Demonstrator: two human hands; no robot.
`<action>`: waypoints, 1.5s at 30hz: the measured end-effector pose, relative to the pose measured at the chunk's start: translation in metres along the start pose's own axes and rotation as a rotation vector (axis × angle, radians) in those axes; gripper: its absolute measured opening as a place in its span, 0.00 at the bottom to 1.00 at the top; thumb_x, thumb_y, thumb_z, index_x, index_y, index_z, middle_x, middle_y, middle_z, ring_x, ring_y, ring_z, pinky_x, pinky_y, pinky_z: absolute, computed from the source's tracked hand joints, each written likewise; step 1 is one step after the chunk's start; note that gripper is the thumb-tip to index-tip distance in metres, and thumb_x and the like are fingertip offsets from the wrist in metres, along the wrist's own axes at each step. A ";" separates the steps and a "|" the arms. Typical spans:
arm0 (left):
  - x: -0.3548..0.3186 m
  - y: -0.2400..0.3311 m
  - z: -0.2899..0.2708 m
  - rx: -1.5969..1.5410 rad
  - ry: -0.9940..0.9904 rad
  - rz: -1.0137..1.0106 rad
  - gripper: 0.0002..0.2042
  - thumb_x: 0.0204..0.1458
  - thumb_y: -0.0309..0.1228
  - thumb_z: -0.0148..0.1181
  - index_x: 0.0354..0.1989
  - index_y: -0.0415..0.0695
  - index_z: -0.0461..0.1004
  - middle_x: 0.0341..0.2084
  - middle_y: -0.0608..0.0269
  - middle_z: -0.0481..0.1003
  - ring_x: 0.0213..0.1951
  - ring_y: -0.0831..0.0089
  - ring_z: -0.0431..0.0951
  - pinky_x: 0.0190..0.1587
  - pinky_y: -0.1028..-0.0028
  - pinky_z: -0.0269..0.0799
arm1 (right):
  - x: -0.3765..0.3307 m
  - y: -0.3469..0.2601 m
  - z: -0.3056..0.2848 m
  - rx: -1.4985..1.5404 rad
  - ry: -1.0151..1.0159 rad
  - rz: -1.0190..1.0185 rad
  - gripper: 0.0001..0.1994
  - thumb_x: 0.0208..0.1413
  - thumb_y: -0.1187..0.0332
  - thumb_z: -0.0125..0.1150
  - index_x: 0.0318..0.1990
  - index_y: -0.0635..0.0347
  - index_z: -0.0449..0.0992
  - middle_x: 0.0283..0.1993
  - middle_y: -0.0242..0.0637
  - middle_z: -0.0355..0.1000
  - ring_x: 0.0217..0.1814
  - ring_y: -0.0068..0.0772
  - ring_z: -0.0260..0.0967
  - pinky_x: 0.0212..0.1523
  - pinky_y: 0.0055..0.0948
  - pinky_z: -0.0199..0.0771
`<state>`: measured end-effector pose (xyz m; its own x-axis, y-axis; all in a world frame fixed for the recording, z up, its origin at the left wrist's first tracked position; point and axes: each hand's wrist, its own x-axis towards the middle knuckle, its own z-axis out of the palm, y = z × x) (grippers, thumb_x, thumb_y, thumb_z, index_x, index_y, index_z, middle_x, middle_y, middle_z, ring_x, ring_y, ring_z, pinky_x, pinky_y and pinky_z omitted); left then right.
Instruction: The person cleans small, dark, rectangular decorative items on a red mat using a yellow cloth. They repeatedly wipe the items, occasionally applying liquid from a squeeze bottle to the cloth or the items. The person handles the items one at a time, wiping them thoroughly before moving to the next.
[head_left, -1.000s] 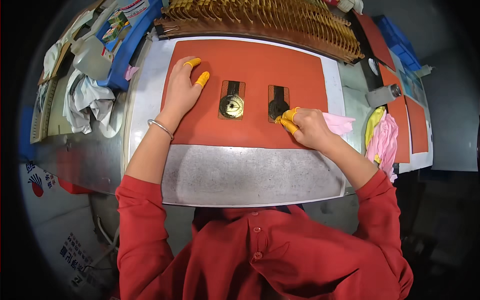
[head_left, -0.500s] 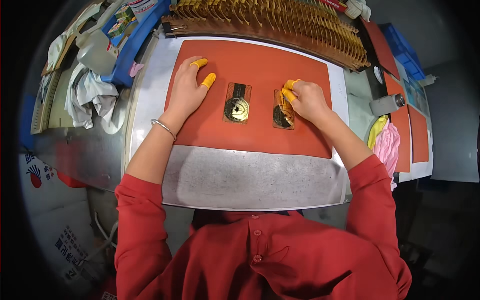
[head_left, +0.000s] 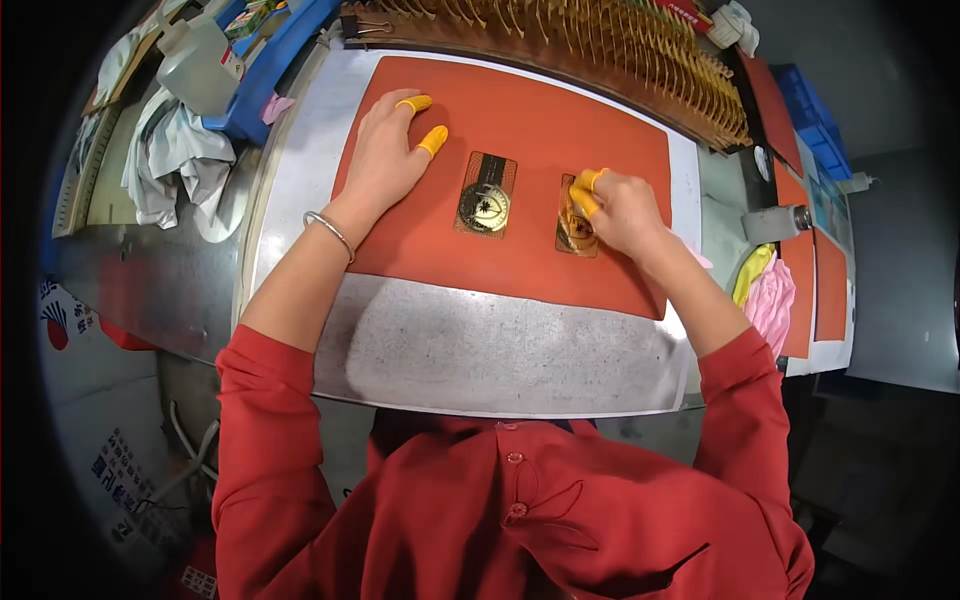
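Two thin black-and-gold metal cards lie side by side on an orange mat [head_left: 430,235]. The left metal card [head_left: 486,195] is in full view, with a round shiny emblem on its lower half. My left hand [head_left: 390,155] rests open on the mat to the left of it, thumb apart from the index finger. Yellow finger cots cover the thumb and a finger of each hand. My right hand [head_left: 628,215] is closed, its finger and thumb pinched at the upper right of the other metal card [head_left: 575,238], hiding part of it.
Behind the mat stands a long wooden rack [head_left: 570,60] with many gold-edged slots. At the left are a blue tray [head_left: 262,95], a translucent jug [head_left: 200,75] and white cloths [head_left: 175,160]. A bottle [head_left: 775,222] and a pink cloth [head_left: 772,300] lie at the right.
The whole view has tilted and shifted slightly. Both hands keep about the same places beside the cards, and the right fingers stay at the right card.
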<state>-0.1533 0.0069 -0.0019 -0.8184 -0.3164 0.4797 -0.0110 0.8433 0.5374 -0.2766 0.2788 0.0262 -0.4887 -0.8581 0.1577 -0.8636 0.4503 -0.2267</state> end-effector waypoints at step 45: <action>-0.002 0.000 -0.004 0.012 -0.016 -0.038 0.16 0.50 0.31 0.58 0.45 0.37 0.71 0.51 0.53 0.67 0.54 0.56 0.65 0.57 0.66 0.59 | 0.020 0.016 -0.007 0.047 0.043 0.128 0.07 0.49 0.66 0.57 0.29 0.61 0.76 0.26 0.44 0.72 0.29 0.48 0.70 0.31 0.41 0.70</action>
<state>-0.1496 0.0055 0.0000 -0.8264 -0.3412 0.4479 -0.0491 0.8360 0.5465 -0.3007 0.2704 0.0326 -0.6000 -0.7827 0.1654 -0.7879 0.5423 -0.2918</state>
